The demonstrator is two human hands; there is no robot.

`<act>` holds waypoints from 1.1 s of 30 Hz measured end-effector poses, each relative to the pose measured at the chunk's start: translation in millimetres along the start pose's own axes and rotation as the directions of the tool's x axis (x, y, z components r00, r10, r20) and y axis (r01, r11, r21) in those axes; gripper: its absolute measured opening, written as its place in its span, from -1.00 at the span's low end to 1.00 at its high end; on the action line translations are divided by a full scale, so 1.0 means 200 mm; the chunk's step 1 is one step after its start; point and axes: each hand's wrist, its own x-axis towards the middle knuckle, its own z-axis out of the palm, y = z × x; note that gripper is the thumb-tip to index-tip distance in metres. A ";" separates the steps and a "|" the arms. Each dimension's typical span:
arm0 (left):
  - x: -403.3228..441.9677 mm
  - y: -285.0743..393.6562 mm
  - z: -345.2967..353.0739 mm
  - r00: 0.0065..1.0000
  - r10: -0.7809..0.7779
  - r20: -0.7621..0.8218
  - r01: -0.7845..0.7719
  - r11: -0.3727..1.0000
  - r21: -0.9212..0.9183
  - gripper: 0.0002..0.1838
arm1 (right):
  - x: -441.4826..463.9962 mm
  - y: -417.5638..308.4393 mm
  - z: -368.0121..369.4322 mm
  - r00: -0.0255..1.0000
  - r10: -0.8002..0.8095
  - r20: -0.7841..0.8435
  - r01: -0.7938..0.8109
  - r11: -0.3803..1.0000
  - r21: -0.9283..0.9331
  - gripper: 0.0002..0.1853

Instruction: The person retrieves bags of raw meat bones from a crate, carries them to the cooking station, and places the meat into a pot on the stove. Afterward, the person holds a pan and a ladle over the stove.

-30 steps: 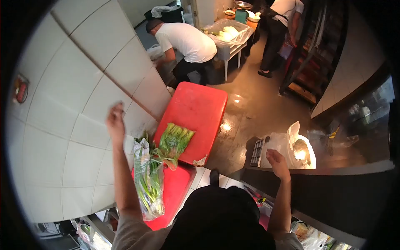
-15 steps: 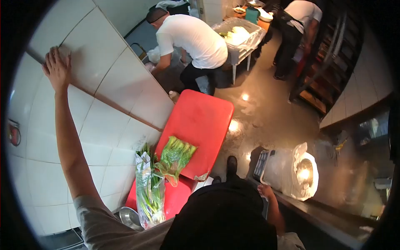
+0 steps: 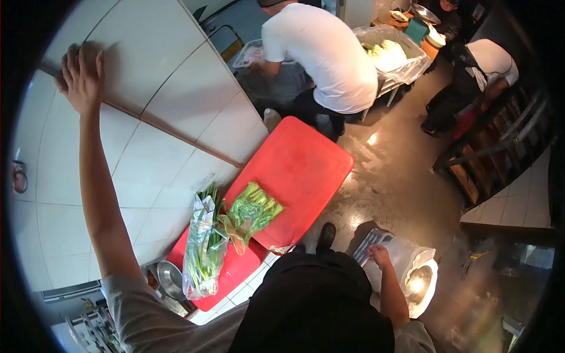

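Observation:
My left hand [image 3: 82, 76] is pressed against the white tiled wall [image 3: 147, 70] at the upper left, fingers stretched out and holding nothing. My right hand [image 3: 379, 257] hangs low with its fingers curled, over the near side of a bin lined with a white plastic bag [image 3: 406, 259]. Whether anything is in those fingers is hidden. Between my arms, a bag of green leafy vegetables [image 3: 253, 212] lies on a red lid [image 3: 306, 165]. Left of it, a long clear bag of green onions [image 3: 206, 253] lies across a second red surface [image 3: 250, 267].
A metal bowl [image 3: 170, 279] sits by the wall at lower left. Ahead, a person in a white shirt [image 3: 323, 59] bends over tubs, beside a lined crate of pale vegetables [image 3: 388, 56]. Another person [image 3: 488, 65] stoops near a dark rack [image 3: 500, 141]. The floor [image 3: 400, 170] looks wet.
My view has shifted, so the red lid and the people sit farther right. My right hand has risen to overlap the lined bin. My left hand stays on the wall.

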 end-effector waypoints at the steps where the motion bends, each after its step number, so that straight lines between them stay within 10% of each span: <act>1: 0.00 0.00 0.00 1.000 -0.003 0.012 0.003 1.000 0.006 -0.40 | -0.02 -0.19 0.04 1.000 0.016 -0.016 -0.014 0.992 0.123 -0.79; 6: 0.01 -0.01 -0.02 0.997 -0.012 0.077 0.006 0.997 0.073 -0.42 | -0.06 -0.60 0.24 0.998 -0.003 -0.069 0.021 0.964 0.263 -0.76; 13: -0.01 -0.01 -0.12 0.993 -0.058 0.099 0.054 0.998 0.037 -0.44 | -0.33 -0.16 0.44 1.000 -0.015 -0.021 0.019 0.982 0.186 -0.76; 16: 0.00 -0.03 -0.14 0.989 -0.065 0.131 0.070 0.997 -0.037 -0.41 | -0.63 -0.01 0.57 0.969 0.208 -0.133 -0.206 0.978 0.034 -0.77; 19: -0.03 -0.06 -0.20 0.986 -0.035 0.165 0.051 0.994 -0.094 -0.38 | -0.85 0.45 0.68 0.955 -0.278 -0.107 0.157 0.775 -0.612 -0.70; 25: -0.06 -0.08 -0.24 0.972 0.029 0.234 0.022 0.977 -0.211 -0.30 | -1.27 0.92 0.96 0.968 -0.176 -0.181 0.056 0.847 -0.529 -0.75; 33: -1.14 0.39 -0.82 0.956 0.106 0.273 0.230 0.303 -0.925 -0.44 | -1.37 1.04 1.21 0.966 -0.240 -0.101 0.107 0.718 -0.688 -0.74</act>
